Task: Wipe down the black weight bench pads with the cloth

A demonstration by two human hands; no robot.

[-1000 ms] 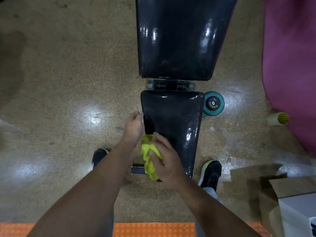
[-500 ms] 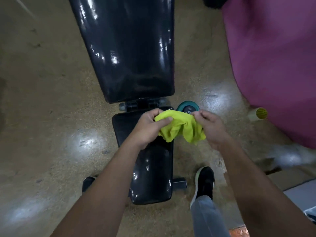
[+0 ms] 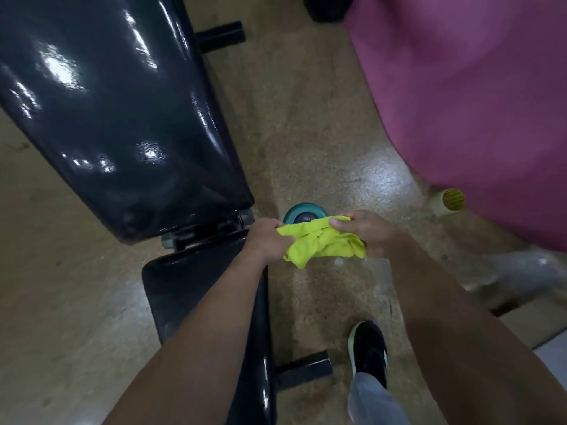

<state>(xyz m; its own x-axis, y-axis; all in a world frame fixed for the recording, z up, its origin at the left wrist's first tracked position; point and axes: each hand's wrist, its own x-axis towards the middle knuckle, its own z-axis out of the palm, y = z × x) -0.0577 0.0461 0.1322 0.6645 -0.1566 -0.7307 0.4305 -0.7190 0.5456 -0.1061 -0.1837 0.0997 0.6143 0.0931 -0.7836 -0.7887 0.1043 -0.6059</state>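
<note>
Two bare forearms fill the bottom of my view, and between them I see my right shoe [image 3: 369, 348] planted on the speckled floor [image 3: 306, 133] beside the bench's foot bar [image 3: 303, 368]. Just past that, the small seat pad [image 3: 190, 286] runs under my left forearm, glossy and dark; whether it is damp I cannot tell from the glare. Further out, both hands hold the yellow-green cloth [image 3: 322, 243] in the air over the floor, just to the right of the seat pad and touching neither pad. My left hand [image 3: 267, 240] has its fingers [image 3: 280, 223] curled tight on the cloth's left end, and my right hand [image 3: 368, 233] has thumb and fingers pinched shut on the right end, so the fabric is pulled between them with a loose fold hanging below. I judge this a regrip: spreading or refolding the bunched cloth to get a flatter face before pressing it down again. Directly behind the cloth a teal wheel [image 3: 303, 211] sits on the floor near the hinge [image 3: 208, 230] joining the two pads. Beyond, the long back pad [image 3: 116, 102] stretches away to the upper left, shiny with highlights, and looks like the next surface to wipe. On the far right lies a pink mat [image 3: 475, 87].
</note>
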